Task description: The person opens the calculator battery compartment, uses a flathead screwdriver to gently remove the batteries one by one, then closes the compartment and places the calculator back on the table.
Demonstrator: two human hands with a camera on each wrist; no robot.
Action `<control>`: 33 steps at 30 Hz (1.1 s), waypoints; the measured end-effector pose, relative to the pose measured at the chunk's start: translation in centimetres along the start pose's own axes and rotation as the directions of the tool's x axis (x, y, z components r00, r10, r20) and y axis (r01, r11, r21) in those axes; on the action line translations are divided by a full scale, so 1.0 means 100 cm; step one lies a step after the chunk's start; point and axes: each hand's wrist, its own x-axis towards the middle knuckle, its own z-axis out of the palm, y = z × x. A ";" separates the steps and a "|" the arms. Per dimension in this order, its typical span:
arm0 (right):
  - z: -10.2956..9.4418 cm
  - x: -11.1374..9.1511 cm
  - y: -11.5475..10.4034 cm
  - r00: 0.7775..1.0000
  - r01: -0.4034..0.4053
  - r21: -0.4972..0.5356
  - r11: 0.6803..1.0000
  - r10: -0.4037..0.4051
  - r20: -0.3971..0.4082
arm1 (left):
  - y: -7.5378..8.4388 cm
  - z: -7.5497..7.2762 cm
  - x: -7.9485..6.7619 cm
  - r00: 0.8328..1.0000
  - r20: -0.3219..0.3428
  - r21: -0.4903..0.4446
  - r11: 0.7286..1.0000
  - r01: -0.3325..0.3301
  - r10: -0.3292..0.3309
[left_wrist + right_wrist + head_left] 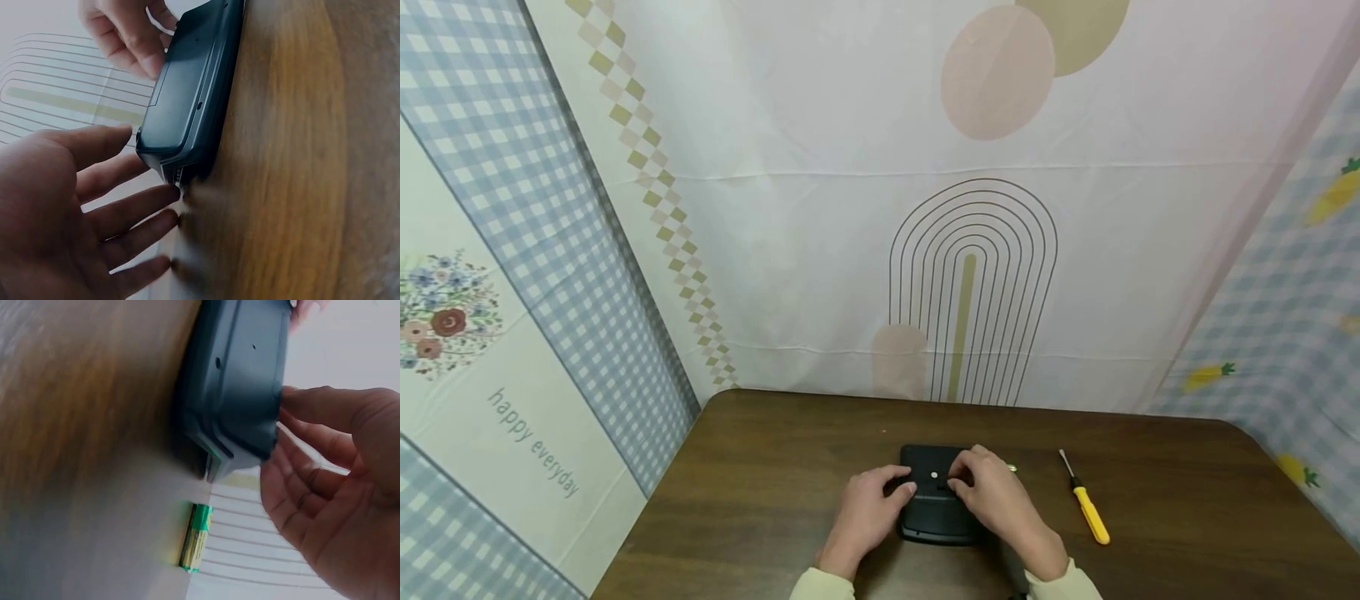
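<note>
A black, flat electronic device with rounded edges (942, 510) lies on the table between the two hands, a small white dot on its upper face. At its left edge is my left hand (868, 508), thumb and index fingertip right at the side. In the left wrist view the left hand's fingers (134, 234) are spread and relaxed beside the device's end. My right hand (996, 492) reaches over the right part, thumb and fingertips bent close together on the upper face. I cannot tell whether they pinch anything. The right wrist view shows the right thumb (312, 403) at the device's edge.
A green and gold battery (197, 537) lies on the table just beyond the device, mostly behind the right hand in the head view. Farther right rests a screwdriver with a yellow handle (1091, 515). Patterned cloth (805, 275) hangs behind the brown table (760, 483).
</note>
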 end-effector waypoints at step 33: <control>-0.002 -0.020 0.017 0.914 -0.392 0.417 0.820 0.398 0.075 | -0.008 0.007 -0.002 0.974 0.010 -0.592 0.783 0.189 -0.227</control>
